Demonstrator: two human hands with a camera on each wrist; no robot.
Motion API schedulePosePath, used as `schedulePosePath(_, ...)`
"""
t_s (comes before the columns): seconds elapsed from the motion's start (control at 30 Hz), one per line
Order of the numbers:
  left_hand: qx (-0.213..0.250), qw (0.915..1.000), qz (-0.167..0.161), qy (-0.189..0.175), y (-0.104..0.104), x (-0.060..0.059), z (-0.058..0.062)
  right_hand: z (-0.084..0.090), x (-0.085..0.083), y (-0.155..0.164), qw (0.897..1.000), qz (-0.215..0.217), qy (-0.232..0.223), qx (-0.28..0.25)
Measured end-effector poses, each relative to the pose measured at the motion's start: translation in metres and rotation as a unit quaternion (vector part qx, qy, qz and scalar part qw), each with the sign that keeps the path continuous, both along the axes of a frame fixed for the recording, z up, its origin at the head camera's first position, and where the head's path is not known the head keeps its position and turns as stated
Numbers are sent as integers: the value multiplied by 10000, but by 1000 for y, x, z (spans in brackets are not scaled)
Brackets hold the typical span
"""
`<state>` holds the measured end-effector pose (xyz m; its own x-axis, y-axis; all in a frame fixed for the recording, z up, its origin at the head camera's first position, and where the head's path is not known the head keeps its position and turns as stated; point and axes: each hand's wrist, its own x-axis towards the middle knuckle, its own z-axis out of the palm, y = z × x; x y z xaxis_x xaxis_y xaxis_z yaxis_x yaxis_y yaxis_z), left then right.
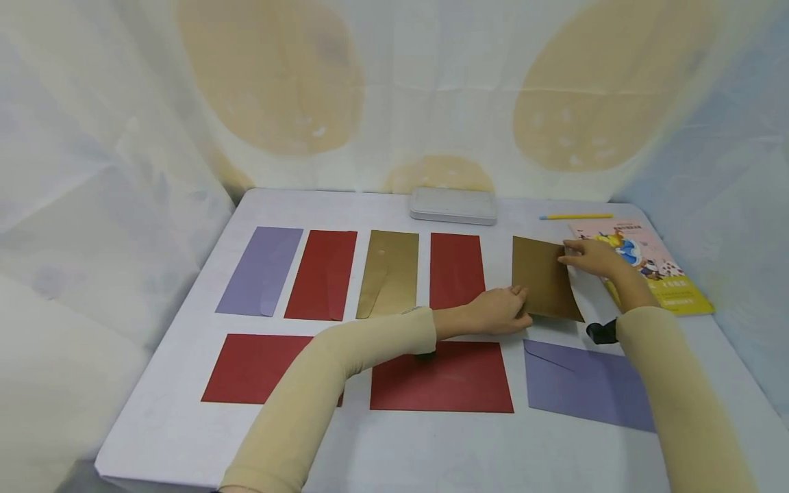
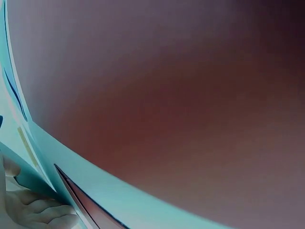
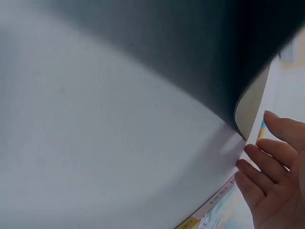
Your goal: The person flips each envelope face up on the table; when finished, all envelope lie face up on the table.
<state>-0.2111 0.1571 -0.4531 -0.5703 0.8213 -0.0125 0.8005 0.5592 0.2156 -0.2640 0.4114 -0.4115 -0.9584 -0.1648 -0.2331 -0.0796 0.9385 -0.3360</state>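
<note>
Both hands (image 1: 542, 287) on gold envelope (image 1: 544, 277)
</note>
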Motion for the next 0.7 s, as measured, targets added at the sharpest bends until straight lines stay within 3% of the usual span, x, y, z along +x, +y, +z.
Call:
schedulePosePath(0.33, 275, 9990, 87, -335, -6, 0, 2, 2, 2, 2, 9989, -68, -433, -168)
schedulePosePath(0.57, 683, 9946, -42, -776, -12, 0, 6, -2, 5, 5, 9986, -214, -431, -199)
schedulePosePath(0.7, 912, 9910, -64, -980, -16, 0, 6, -2, 6, 6, 9971, -306, -455, -527)
